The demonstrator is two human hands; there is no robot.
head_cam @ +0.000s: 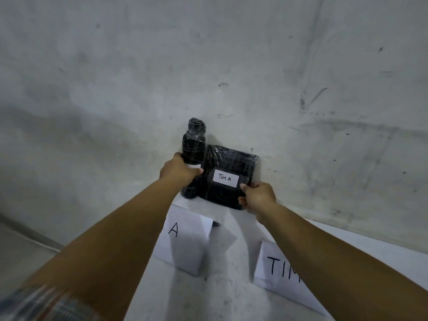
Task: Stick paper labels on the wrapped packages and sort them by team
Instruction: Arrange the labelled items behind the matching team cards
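Observation:
A black bottle-shaped package (194,144) wrapped in clear film stands against the grey wall. My left hand (179,170) grips its middle, covering most of a white label. To its right leans a flat black wrapped package (231,162) bearing a white label (225,178) that reads "TIM A". My right hand (258,197) holds that package by its lower right corner, thumb on the front.
Below the packages a white sheet (190,242) marked with a letter "A" lies on the white surface, partly hidden by my left forearm. A second white sheet (278,267) reading "TIM" lies to the right under my right forearm. The concrete wall (208,66) rises behind.

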